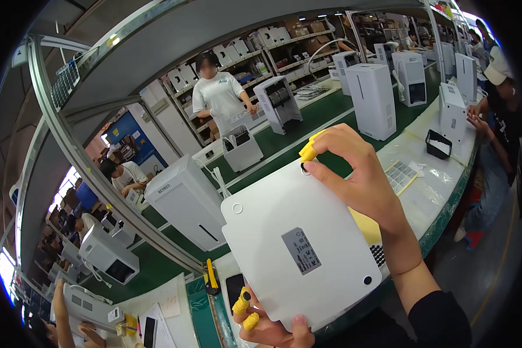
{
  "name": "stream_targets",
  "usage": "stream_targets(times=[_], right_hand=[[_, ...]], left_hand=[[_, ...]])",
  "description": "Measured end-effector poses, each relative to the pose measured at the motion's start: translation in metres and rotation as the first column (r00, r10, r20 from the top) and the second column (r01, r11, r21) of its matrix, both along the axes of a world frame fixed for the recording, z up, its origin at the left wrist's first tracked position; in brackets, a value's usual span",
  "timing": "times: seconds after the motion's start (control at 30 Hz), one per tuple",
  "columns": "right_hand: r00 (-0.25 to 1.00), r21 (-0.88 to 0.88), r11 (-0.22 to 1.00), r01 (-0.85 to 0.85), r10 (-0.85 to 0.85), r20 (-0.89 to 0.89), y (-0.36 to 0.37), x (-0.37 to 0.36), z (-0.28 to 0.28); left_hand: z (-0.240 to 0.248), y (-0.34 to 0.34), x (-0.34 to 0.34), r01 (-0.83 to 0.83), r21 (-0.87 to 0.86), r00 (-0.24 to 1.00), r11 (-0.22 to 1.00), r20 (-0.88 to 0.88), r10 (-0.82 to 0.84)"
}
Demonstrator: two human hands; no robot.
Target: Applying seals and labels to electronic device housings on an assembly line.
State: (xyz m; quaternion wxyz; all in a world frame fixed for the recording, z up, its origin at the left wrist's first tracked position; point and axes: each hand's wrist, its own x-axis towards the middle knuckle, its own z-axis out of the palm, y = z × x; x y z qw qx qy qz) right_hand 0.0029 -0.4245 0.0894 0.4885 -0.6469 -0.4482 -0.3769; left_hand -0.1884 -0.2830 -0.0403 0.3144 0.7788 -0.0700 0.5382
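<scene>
A white appliance [272, 232] is tilted before me with its flat base toward me. A grey printed label [301, 251] sits in the middle of the base. One corner has a black round foot pad [367, 281]; another shows a bare round recess [236, 207]. My right hand [356, 174], with yellow finger covers, pinches a small black foot pad [304, 166] against the far corner's recess. My left hand [275, 332] grips the base's near edge, thumb on the face. A black foot pad [246, 296] is stuck on one of its yellow-covered fingertips.
A sheet of black pads [377, 254] and a label sheet [401, 177] lie to the right, near a black tray [438, 144]. Left are yellow-handled cutters [212, 277]. White appliances [372, 101] stand along the green conveyor [325, 113]. Co-workers stand across and at both sides.
</scene>
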Motion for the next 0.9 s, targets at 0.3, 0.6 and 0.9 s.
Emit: stream_targets(times=[0.3,0.6,0.9], right_hand=[[0.988,-0.108,0.984,-0.143,0.149,0.050,-0.006,0.017,-0.003],[0.967,-0.078,0.965,-0.251,0.254,0.025,-0.009,0.011,-0.009],[0.680,0.212,0.828,-0.518,0.550,-0.485,-0.006,-0.006,-0.021]], left_hand=[[0.002,-0.005,0.013,-0.009,-0.089,0.994,0.996,0.110,0.019],[-0.001,0.000,0.004,0.030,-0.083,0.998,0.996,0.053,-0.026],[0.001,-0.003,-0.007,0.037,0.128,0.992,0.991,0.116,-0.052]])
